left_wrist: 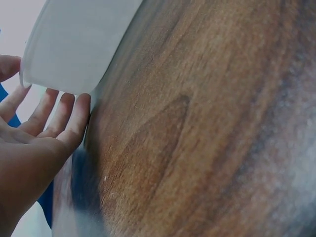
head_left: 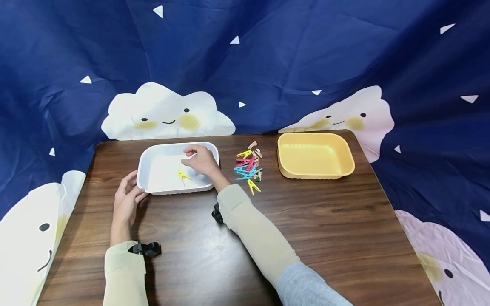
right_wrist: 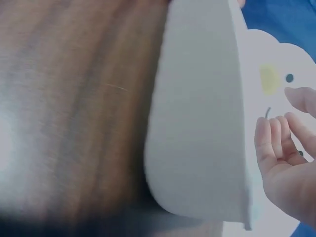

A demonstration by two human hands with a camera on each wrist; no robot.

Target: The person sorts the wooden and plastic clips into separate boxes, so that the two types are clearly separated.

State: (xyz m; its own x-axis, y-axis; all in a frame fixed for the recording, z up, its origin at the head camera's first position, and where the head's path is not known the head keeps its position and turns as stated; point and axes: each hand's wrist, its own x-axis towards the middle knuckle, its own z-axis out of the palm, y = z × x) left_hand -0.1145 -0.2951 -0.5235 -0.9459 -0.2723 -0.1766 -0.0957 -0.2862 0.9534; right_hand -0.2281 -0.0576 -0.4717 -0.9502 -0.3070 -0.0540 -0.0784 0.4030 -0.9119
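A white plastic tray (head_left: 160,149) stands at the left of the table. My left hand (head_left: 125,199) is at its front left corner; in the left wrist view the thumb lies over the rim and the other fingers (left_wrist: 78,116) touch the outer wall. Over the tray's right half hovers my right hand (head_left: 200,160), thumb and fingers apart, with nothing visible between them. The right wrist view shows its fingertips (right_wrist: 276,131) beyond the tray wall (right_wrist: 200,108). A yellow clothespin (head_left: 183,175) lies inside the tray, below and left of the right hand.
Right of the tray lies a loose pile of clothespins (head_left: 249,168) in blue, red, yellow and wood colour. A yellow basin (head_left: 315,176) stands farther right on the brown wooden table (head_left: 325,229). Behind hangs a blue curtain (head_left: 268,59) with clouds.
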